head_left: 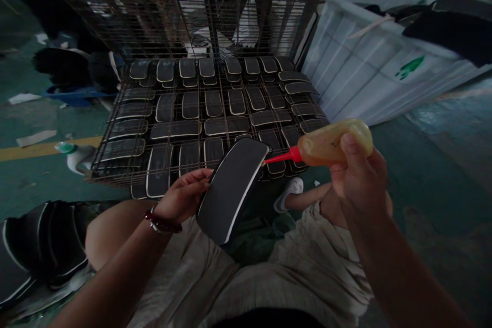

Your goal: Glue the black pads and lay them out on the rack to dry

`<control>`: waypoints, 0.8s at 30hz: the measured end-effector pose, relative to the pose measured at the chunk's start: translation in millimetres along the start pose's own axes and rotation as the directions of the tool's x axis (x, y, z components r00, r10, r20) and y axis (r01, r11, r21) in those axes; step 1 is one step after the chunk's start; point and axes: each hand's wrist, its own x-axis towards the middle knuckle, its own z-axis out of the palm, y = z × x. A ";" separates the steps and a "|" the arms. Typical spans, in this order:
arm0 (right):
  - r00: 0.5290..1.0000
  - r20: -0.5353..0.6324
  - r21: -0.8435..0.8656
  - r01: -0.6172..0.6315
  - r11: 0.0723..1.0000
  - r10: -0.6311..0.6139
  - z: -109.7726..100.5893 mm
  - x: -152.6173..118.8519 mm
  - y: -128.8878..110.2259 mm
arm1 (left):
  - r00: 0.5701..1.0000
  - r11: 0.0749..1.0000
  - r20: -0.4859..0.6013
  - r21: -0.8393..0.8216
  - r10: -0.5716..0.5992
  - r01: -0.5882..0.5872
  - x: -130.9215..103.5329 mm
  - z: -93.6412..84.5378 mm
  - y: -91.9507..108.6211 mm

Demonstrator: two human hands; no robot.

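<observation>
Pinched a black panel (230, 189) at its left long edge between the thumb and fingers of the left hand (188, 195), clamped just on the rim. Held it tilted above the lap, in front of the wire rack (126, 164). Closed the right hand (359, 179) around a squeeze bottle (334, 138), thumb on its side, and aimed its red spout (282, 156) at the panel's far right corner. Could not tell whether spout and rim touched.

Seemed light enough for 1 hand, judging by the small pinch. Looked fairly stiff, likely with a little give along the curve, and not very fragile. Would probably have handled best by the left edge or the near end, clear of the pale line, perhaps wet and slippery. Seemed soft-walled and easy to squeeze in the bottle's case, best taken around its fat middle.

Looked dark, matte and smooth across the panel's face, with rounded corners, gently bowed long sides and a white line down the right edge. Showed amber contents through the bottle's cloudy yellowish wall. Matched in colour and pale edging the many other panels (226, 125) laid in rows on the rack.
</observation>
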 end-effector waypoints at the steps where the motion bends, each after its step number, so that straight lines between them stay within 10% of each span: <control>1: 1.000 -0.008 -0.006 0.011 1.000 -0.011 0.0 1.2 1.2 | 1.000 1.000 -0.001 0.000 0.005 -0.005 0.2 0.4 0.0; 24: 0.993 0.119 -0.174 0.008 0.985 0.013 1.1 -45.5 1.5 | 1.000 1.000 -0.009 0.016 0.017 -0.017 1.5 4.0 1.6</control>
